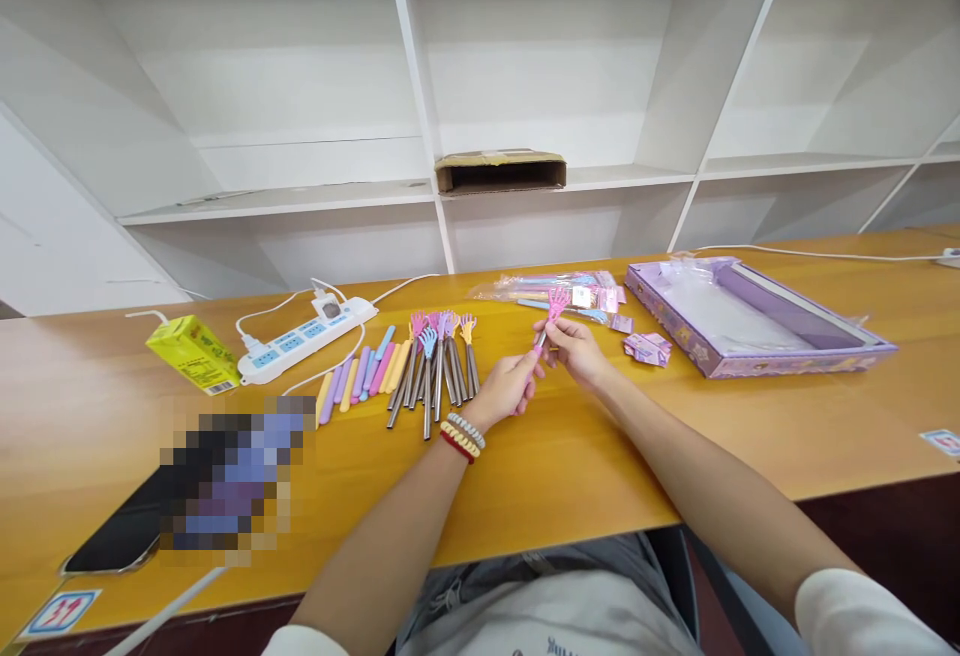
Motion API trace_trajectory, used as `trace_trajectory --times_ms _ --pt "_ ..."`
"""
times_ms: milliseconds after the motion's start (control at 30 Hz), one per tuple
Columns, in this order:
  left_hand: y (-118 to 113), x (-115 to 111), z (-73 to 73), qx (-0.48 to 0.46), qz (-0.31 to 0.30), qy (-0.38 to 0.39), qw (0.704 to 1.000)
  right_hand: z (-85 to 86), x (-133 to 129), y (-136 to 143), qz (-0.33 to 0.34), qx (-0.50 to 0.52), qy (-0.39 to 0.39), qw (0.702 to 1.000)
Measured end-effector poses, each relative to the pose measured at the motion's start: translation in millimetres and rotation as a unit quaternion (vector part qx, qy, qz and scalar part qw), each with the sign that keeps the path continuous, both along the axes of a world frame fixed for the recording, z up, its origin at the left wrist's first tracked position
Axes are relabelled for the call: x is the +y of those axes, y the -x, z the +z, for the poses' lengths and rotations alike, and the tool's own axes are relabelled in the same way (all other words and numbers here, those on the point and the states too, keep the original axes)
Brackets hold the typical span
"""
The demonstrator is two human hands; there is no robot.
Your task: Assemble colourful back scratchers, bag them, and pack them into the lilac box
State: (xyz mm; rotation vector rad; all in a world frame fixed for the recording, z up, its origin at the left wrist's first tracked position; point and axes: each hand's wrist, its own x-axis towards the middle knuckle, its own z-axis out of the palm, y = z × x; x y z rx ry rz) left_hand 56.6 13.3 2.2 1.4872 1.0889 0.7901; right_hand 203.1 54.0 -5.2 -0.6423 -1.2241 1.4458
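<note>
A pink back scratcher [557, 304] with a claw-shaped head and a metal rod is held between my hands. My left hand [511, 384], bracelets at its wrist, wraps round the pink handle end. The fingers of my right hand [576, 351] pinch the rod just below the claw. Left of my hands lie several metal rods with coloured claw heads [429, 341], and beside them a row of pastel handles [360, 371]. Behind my hands are wrapped back scratchers [577, 294] in clear plastic. Small folded purple cards [647, 349] lie to the right.
A purple display box [795, 361] stands at the right. On the left are a white power strip [307, 338], a yellow drink carton [195, 354] and a black phone [120, 521], beside a blurred patch. Shelves with a cardboard box [501, 176] rise behind.
</note>
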Motion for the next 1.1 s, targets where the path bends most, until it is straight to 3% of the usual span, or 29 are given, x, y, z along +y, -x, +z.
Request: trace_trajectory --times_ms 133,300,567,800,900,1000,1100 --pt "5.7 -4.3 2.8 -0.078 0.000 0.038 0.996 0.0 -1.1 -4.2 0.040 0.016 0.015 0.999" --pt "-0.9 -6.2 -0.2 -0.153 0.020 0.063 0.986 -3.9 -2.7 2.0 0.043 0.010 0.007 0.999" --pt "2.4 0.0 -4.6 -0.128 0.048 0.064 0.989 -5.9 -3.6 2.5 0.027 -0.037 0.002 0.999" --pt "-1.8 -0.2 -9.6 -0.098 0.031 0.059 0.993 -6.4 -4.2 8.0 -0.001 -0.012 0.028 1.000" --pt "-3.7 0.9 -13.5 -0.069 0.024 0.015 0.997 -6.2 -4.7 8.2 -0.018 -0.022 0.044 0.999" --pt "-2.9 2.2 -15.6 0.003 0.033 -0.078 0.996 -4.6 -4.5 6.4 -0.021 -0.030 0.056 0.998" --pt "-1.0 1.4 -16.4 0.132 0.077 -0.196 0.969 1.3 -5.8 3.8 -0.013 0.014 0.059 0.998"
